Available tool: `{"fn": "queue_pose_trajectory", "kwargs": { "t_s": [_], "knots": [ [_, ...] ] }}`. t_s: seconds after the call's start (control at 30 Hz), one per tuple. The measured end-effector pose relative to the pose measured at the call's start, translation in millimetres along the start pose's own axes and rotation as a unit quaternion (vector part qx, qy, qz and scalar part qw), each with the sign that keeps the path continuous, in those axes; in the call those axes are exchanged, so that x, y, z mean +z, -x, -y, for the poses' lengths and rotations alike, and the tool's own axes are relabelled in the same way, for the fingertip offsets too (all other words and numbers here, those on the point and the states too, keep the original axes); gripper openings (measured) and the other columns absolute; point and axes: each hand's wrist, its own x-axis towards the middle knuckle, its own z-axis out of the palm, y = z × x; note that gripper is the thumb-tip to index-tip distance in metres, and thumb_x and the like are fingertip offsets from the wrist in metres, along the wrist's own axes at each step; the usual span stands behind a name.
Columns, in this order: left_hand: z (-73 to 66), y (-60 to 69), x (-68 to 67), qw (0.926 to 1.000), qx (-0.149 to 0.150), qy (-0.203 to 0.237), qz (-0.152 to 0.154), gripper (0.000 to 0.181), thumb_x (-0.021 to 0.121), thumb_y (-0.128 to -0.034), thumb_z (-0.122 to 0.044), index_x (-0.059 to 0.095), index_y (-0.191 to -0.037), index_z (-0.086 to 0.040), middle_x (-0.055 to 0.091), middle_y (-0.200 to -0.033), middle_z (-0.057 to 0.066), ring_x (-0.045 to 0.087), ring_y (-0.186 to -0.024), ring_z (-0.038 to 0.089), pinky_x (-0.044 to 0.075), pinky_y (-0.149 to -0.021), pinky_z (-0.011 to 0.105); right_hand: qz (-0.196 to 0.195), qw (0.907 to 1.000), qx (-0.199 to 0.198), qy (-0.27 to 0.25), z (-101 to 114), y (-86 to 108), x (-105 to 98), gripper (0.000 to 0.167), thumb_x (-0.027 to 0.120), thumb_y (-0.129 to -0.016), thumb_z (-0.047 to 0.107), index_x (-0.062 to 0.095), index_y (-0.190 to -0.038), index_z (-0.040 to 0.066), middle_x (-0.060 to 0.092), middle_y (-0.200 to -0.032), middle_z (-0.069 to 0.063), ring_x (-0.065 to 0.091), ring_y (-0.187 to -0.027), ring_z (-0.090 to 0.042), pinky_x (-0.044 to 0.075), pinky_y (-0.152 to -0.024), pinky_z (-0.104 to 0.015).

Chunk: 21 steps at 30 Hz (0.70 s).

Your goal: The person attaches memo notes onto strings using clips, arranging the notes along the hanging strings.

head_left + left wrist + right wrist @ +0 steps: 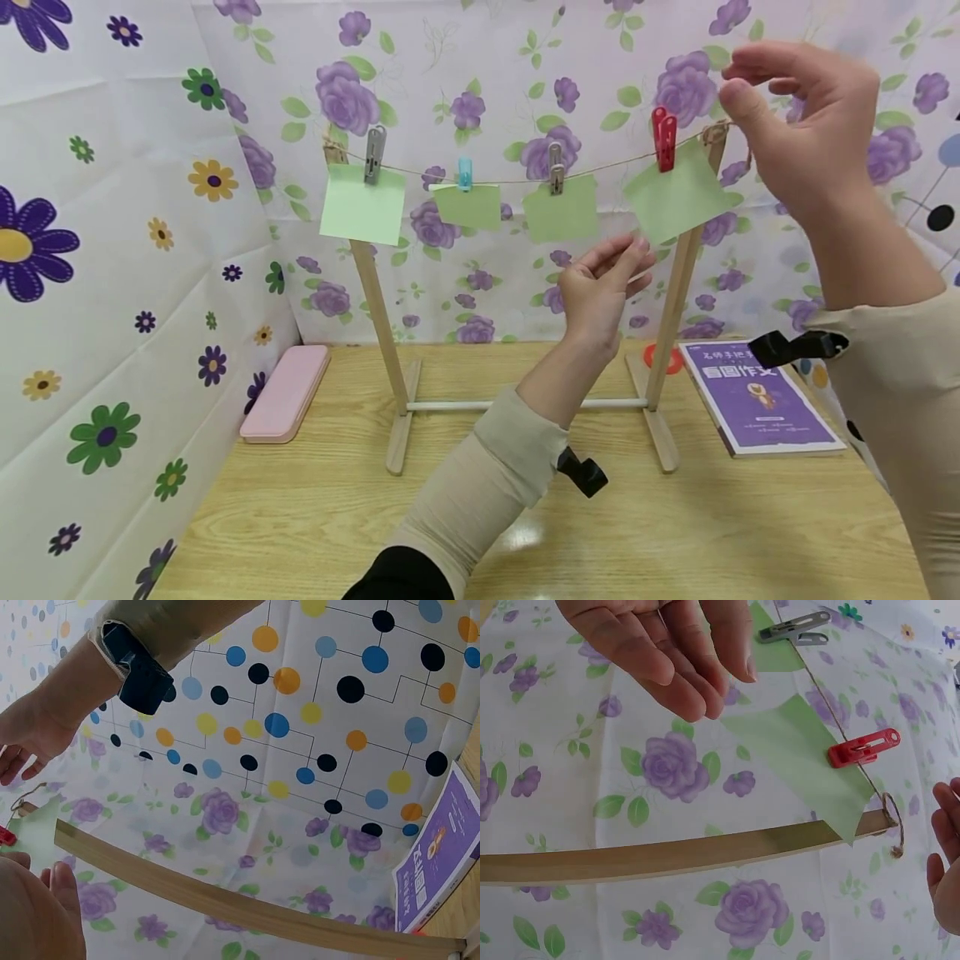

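Note:
A sheet of light green paper (678, 196) hangs tilted from a twine line, clipped by a red clothespin (664, 140). My left hand (600, 292) is just below its lower left corner, fingers loosely bent. In the right wrist view a gap shows between these left fingers (694, 697) and the paper (802, 757). Up and to the right of the red clothespin, my right hand (813, 125) hovers by the post top, its fingers loosely curved round nothing. In the left wrist view the right hand (41, 731) is at the upper left, the left hand (37, 915) below.
Along the twine (502, 182) hang more green papers, held by a grey clothespin (374, 156), a small blue clip (465, 173) and another grey clothespin (556, 169). Wooden posts (378, 317) support it. A pink case (287, 392) lies left; a purple book (761, 396) lies right.

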Motion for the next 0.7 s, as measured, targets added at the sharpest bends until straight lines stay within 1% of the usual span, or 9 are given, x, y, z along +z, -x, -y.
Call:
{"fn": "queue_pose_trajectory", "kwargs": {
  "t_s": [0.07, 0.17, 0.23, 0.33, 0.43, 0.5, 0.57, 0.63, 0.7],
  "knots": [
    [3.2, 5.1, -6.0, 0.9999, -0.011, -0.003, 0.004, 0.011, 0.077, -0.0903, -0.007, 0.075, -0.099, -0.002, 0.076, -0.091, 0.010, 0.074, -0.078, 0.015, 0.064, -0.071, 0.027, -0.023, 0.9997, 0.003, -0.008, -3, 5.6, 0, 0.020, 0.069, -0.094, 0.009, 0.077, -0.113, 0.007, 0.074, -0.103, 0.011, 0.063, -0.102, -0.006, 0.045, -0.093, -0.020],
    [10.2, 17.0, -22.0, 0.9991, -0.034, -0.018, 0.018, 0.012, 0.077, -0.0899, -0.005, 0.075, -0.101, -0.002, 0.076, -0.093, 0.012, 0.074, -0.079, 0.016, 0.064, -0.073, 0.028, -0.053, 0.9984, 0.010, -0.021, -9, 17.5, 0, 0.019, 0.070, -0.094, 0.010, 0.077, -0.112, 0.007, 0.074, -0.104, 0.007, 0.063, -0.102, -0.009, 0.046, -0.093, -0.021],
    [15.1, 25.1, -37.2, 0.9977, -0.046, -0.039, 0.032, 0.012, 0.076, -0.0903, -0.003, 0.075, -0.102, -0.002, 0.076, -0.094, 0.012, 0.074, -0.080, 0.015, 0.064, -0.074, 0.029, -0.072, 0.9968, 0.017, -0.032, -13, 26.9, 0, 0.019, 0.070, -0.093, 0.010, 0.077, -0.110, 0.005, 0.075, -0.102, 0.006, 0.063, -0.101, -0.010, 0.046, -0.093, -0.021],
    [19.6, 33.7, -63.0, 0.9934, -0.052, -0.086, 0.054, 0.013, 0.075, -0.0916, -0.004, 0.075, -0.104, -0.003, 0.075, -0.096, 0.013, 0.073, -0.081, 0.015, 0.064, -0.077, 0.032, -0.094, 0.9952, 0.020, -0.018, -19, 41.5, -1, 0.020, 0.070, -0.093, 0.011, 0.076, -0.111, 0.006, 0.075, -0.103, 0.005, 0.063, -0.102, -0.010, 0.045, -0.093, -0.021],
    [19.9, 38.7, -88.3, 0.9872, -0.051, -0.134, 0.070, 0.014, 0.074, -0.0930, -0.007, 0.075, -0.106, -0.003, 0.074, -0.098, 0.015, 0.074, -0.083, 0.017, 0.064, -0.079, 0.034, -0.126, 0.9915, 0.032, -0.001, -20, 57.8, -5, 0.019, 0.068, -0.093, 0.011, 0.077, -0.109, 0.007, 0.076, -0.103, 0.004, 0.063, -0.102, -0.010, 0.045, -0.092, -0.021],
    [16.9, 40.9, -104.4, 0.9820, -0.045, -0.167, 0.076, 0.016, 0.075, -0.0931, -0.009, 0.074, -0.108, -0.002, 0.074, -0.100, 0.017, 0.074, -0.085, 0.019, 0.064, -0.080, 0.035, -0.152, 0.9875, 0.040, -0.010, -16, 70.3, -8, 0.019, 0.067, -0.092, 0.009, 0.077, -0.106, 0.003, 0.076, -0.100, 0.003, 0.064, -0.100, -0.010, 0.044, -0.089, -0.022],
    [12.8, 42.8, -121.0, 0.9752, -0.034, -0.206, 0.074, 0.019, 0.076, -0.0927, -0.012, 0.074, -0.109, -0.002, 0.075, -0.101, 0.015, 0.074, -0.086, 0.020, 0.064, -0.080, 0.034, -0.175, 0.9825, 0.045, -0.046, -11, 84.3, -9, 0.018, 0.067, -0.089, 0.005, 0.076, -0.102, -0.004, 0.076, -0.097, 0.000, 0.064, -0.094, -0.011, 0.046, -0.086, -0.021],
    [7.9, 45.4, -138.5, 0.9637, -0.017, -0.257, 0.071, 0.021, 0.076, -0.0927, -0.015, 0.075, -0.109, -0.003, 0.075, -0.101, 0.011, 0.074, -0.086, 0.019, 0.064, -0.079, 0.032, -0.183, 0.9788, 0.045, -0.081, -5, 101.2, -10, 0.019, 0.066, -0.087, 0.000, 0.074, -0.100, -0.011, 0.077, -0.093, -0.002, 0.065, -0.088, -0.011, 0.047, -0.082, -0.021],
    [4.6, 48.2, -157.3, 0.9488, 0.003, -0.308, 0.069, 0.022, 0.077, -0.0929, -0.020, 0.075, -0.109, -0.005, 0.075, -0.101, 0.007, 0.073, -0.088, 0.017, 0.064, -0.079, 0.029, -0.167, 0.9798, 0.045, -0.101, -1, 121.1, -11, 0.019, 0.065, -0.087, -0.004, 0.071, -0.101, -0.015, 0.076, -0.093, -0.004, 0.065, -0.085, -0.011, 0.047, -0.080, -0.021]
  ]
}}
